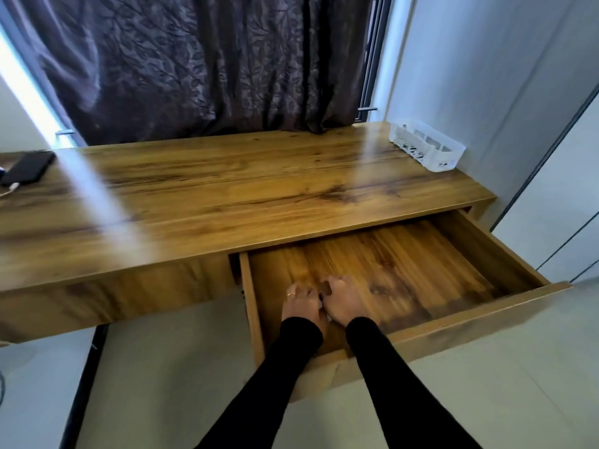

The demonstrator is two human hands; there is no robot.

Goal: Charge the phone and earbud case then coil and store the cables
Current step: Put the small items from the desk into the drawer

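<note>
Your left hand [301,303] and right hand [340,299] together inside open drawer [453,254], fingers curled; grip contents unclear. Phone [27,170] on counter [227,183].

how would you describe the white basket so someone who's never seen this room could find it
Start at the long wooden desk under the dark curtain. Follow its top to the far right corner by the wall: the white basket sits there, the only white, slotted plastic container on the desk.
</note>
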